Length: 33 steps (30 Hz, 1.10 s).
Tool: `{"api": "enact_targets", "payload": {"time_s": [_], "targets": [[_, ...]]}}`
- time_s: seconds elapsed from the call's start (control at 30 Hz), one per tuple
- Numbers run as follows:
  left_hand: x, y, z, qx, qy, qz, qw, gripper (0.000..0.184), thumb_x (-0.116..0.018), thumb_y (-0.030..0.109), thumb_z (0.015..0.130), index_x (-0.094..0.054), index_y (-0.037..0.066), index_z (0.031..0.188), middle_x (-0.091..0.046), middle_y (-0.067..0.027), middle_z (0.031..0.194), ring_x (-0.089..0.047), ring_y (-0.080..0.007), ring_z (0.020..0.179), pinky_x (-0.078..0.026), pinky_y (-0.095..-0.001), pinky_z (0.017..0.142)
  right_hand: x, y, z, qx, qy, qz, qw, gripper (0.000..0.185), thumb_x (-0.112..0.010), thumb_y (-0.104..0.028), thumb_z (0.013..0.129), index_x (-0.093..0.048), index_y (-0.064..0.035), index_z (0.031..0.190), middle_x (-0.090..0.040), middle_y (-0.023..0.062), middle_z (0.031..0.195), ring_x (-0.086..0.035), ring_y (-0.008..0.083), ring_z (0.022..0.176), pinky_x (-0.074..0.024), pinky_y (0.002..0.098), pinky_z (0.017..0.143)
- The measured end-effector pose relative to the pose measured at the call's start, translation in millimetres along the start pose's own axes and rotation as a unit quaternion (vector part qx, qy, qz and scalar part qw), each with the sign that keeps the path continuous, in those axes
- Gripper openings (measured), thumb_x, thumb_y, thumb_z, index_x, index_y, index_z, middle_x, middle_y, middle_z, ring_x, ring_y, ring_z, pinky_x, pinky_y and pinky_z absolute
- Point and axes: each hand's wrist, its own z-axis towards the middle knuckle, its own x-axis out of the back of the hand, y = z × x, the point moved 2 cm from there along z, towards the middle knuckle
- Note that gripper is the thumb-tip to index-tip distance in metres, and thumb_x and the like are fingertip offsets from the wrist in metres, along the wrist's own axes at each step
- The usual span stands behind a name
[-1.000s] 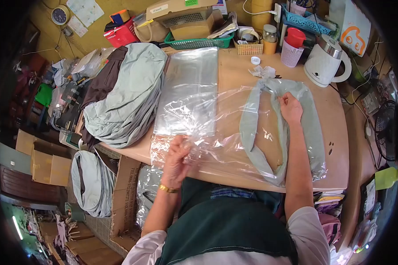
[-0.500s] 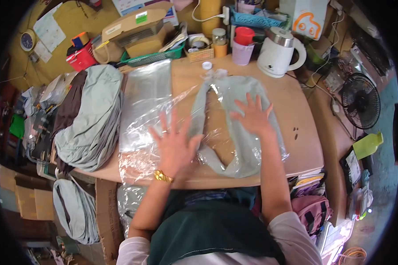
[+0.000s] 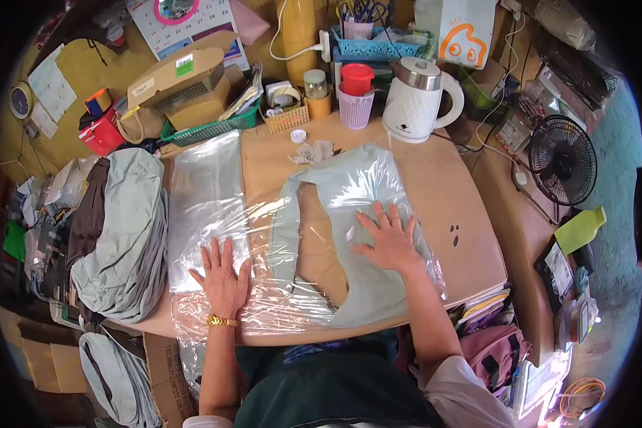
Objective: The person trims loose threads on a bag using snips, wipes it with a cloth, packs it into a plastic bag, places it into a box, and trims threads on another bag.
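Note:
A pale grey-green cloth piece (image 3: 371,299), bent into a loop, lies flat on the table under clear plastic film (image 3: 264,307). My right hand (image 3: 390,239) rests on the film over the loop's right side, fingers spread. To the left, my left hand (image 3: 225,279) lies flat with fingers apart on the plastic, near the lower end of a stack of clear plastic bags (image 3: 205,171). Neither hand grips anything. The film reaches over the table's front edge by my left wrist. Whether the cloth is fully inside a bag, I cannot tell.
A folded pile of grey-green cloth (image 3: 125,242) sits at the left, with more cloth (image 3: 118,378) below it. Along the back stand a green basket (image 3: 214,128), a purple cup (image 3: 357,107) and a white kettle (image 3: 414,103). A black fan (image 3: 563,160) is at the right.
Both hands have come down flat; the left moved left onto the plastic by the bag stack. The film now lies stretched across the cloth. The camera view has shifted.

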Motion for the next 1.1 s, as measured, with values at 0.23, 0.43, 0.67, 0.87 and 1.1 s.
{"api": "enact_targets", "payload": {"time_s": [0.23, 0.43, 0.67, 0.87, 1.1], "targets": [[0.6, 0.5, -4.5, -0.009, 0.009, 0.022, 1.000, 0.069, -0.044, 0.056, 0.092, -0.032, 0.021, 0.150, -0.024, -0.0103, 0.158, -0.017, -0.0364, 0.146, -0.007, -0.0726, 0.107, 20.5, -9.0, 98.2, 0.030, 0.074, -0.036, 0.996, 0.077, -0.043, -0.065, 0.090, -0.032, -0.0165, 0.149, -0.019, 0.0117, 0.158, -0.013, 0.0341, 0.146, -0.0074, 0.0696, 0.110], [0.8, -8.4, -10.2, -0.003, -0.010, 0.006, 1.000, 0.067, -0.045, 0.054, 0.092, -0.033, 0.021, 0.149, -0.027, -0.0086, 0.157, -0.020, -0.0336, 0.145, -0.007, -0.0719, 0.107, -13.5, 10.9, 143.3, -0.056, 0.026, 0.019, 0.998, 0.074, -0.038, -0.064, 0.092, -0.033, -0.0165, 0.148, -0.019, 0.0020, 0.159, -0.010, 0.0316, 0.147, -0.0068, 0.0692, 0.111], [-1.2, -6.0, -9.7, -0.012, 0.043, -0.005, 0.999, 0.063, -0.047, 0.050, 0.093, -0.038, 0.019, 0.147, -0.028, -0.0120, 0.155, -0.021, -0.0344, 0.144, -0.008, -0.0707, 0.108, 6.6, 59.1, 200.4, -0.215, 0.098, 0.158, 0.959, 0.067, -0.052, -0.054, 0.090, -0.042, -0.0113, 0.141, -0.027, 0.0127, 0.153, -0.021, 0.0314, 0.143, -0.0267, 0.0644, 0.106], [45.5, 9.4, -12.4, -0.088, 0.136, -0.138, 0.977, 0.058, -0.060, 0.037, 0.087, -0.047, 0.016, 0.140, -0.029, -0.0179, 0.153, -0.017, -0.0435, 0.143, -0.009, -0.0647, 0.112, -5.2, 42.5, 226.3, -0.073, 0.083, 0.186, 0.976, 0.051, -0.063, -0.039, 0.087, -0.057, -0.0020, 0.121, -0.055, 0.0194, 0.128, -0.055, 0.0288, 0.116, -0.0444, 0.0422, 0.098], [4.5, 65.4, -6.1, -0.187, -0.096, -0.045, 0.977, 0.060, -0.053, 0.044, 0.091, -0.042, 0.017, 0.144, -0.029, -0.0100, 0.155, -0.020, -0.0354, 0.145, -0.008, -0.0693, 0.109, 36.6, 30.3, 213.4, 0.085, 0.034, 0.498, 0.862, 0.037, -0.072, -0.022, 0.081, -0.060, -0.0040, 0.112, -0.063, 0.0168, 0.108, -0.062, 0.0298, 0.100, -0.0479, 0.0397, 0.088]]}}
